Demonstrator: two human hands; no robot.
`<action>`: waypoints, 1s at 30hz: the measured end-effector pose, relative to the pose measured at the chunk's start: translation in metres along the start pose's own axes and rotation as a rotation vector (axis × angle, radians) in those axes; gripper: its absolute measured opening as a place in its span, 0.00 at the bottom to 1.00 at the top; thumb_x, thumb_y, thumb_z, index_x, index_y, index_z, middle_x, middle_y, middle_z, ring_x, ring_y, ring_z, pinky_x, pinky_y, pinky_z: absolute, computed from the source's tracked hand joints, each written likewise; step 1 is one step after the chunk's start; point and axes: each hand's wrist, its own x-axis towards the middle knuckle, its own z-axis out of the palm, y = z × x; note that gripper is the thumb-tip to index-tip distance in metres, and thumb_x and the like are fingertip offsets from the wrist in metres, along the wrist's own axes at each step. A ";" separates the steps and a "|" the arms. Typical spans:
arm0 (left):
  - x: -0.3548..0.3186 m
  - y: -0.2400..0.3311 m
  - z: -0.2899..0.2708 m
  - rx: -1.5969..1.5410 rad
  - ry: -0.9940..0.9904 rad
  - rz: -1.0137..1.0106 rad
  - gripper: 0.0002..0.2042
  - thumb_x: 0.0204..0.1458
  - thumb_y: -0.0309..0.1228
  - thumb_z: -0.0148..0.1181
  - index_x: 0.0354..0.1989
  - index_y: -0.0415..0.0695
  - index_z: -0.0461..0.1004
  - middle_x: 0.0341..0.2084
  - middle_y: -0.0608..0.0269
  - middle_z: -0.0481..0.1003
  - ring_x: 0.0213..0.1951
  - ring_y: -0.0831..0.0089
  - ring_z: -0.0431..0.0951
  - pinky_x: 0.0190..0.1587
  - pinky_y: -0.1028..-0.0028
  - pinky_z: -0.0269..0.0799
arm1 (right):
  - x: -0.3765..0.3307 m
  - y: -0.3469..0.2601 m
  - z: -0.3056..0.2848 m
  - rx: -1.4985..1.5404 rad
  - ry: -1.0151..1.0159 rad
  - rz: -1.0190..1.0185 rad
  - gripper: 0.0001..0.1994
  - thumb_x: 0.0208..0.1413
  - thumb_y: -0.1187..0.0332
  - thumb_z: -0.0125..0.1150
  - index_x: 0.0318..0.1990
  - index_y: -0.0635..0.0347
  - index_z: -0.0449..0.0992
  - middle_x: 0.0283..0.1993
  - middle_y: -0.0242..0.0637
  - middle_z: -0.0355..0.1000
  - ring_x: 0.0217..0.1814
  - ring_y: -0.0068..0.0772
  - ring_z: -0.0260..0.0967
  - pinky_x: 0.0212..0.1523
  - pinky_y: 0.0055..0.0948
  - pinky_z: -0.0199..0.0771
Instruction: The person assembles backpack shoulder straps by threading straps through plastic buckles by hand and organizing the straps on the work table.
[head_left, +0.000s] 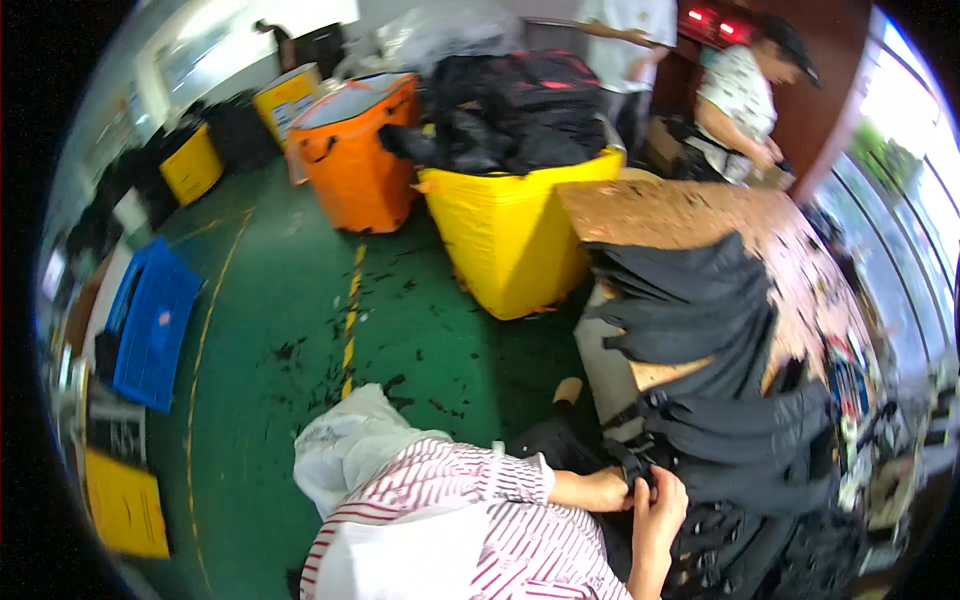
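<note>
My left hand (603,490) and my right hand (662,503) meet at the lower middle, both closed on a black strap with a buckle (638,468). The strap belongs to a black fabric bag (745,440) hanging over the near edge of a wooden table (665,210). Several more black bags (685,295) lie stacked on that table edge just above. My striped sleeve covers the left forearm up to the wrist.
A yellow bin (505,235) heaped with black bags stands left of the table, with an orange bin (360,165) behind it. A white plastic bag (345,440) lies by my shoulder. A blue crate (155,325) rests on the green floor. Two people stand at the back right.
</note>
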 end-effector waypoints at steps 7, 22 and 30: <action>0.000 0.018 -0.010 -0.071 0.003 0.030 0.13 0.54 0.33 0.56 0.44 0.37 0.71 0.42 0.48 0.73 0.46 0.55 0.74 0.45 0.65 0.71 | -0.007 -0.011 0.001 -0.041 0.006 -0.042 0.18 0.46 0.66 0.63 0.46 0.59 0.72 0.50 0.39 0.68 0.52 0.40 0.64 0.50 0.38 0.59; 0.035 0.072 -0.067 -0.356 0.003 -0.200 0.14 0.63 0.33 0.42 0.48 0.39 0.70 0.21 0.70 0.67 0.22 0.84 0.65 0.26 0.85 0.62 | 0.004 0.004 -0.014 0.220 0.307 -0.015 0.11 0.47 0.73 0.62 0.41 0.58 0.75 0.43 0.35 0.73 0.47 0.38 0.67 0.47 0.33 0.62; 0.030 0.051 -0.059 0.385 0.057 0.261 0.17 0.49 0.18 0.53 0.49 0.42 0.72 0.36 0.54 0.74 0.37 0.60 0.74 0.40 0.68 0.70 | -0.003 0.002 -0.013 0.291 0.318 0.034 0.11 0.46 0.72 0.64 0.39 0.58 0.75 0.41 0.33 0.74 0.45 0.35 0.68 0.45 0.31 0.62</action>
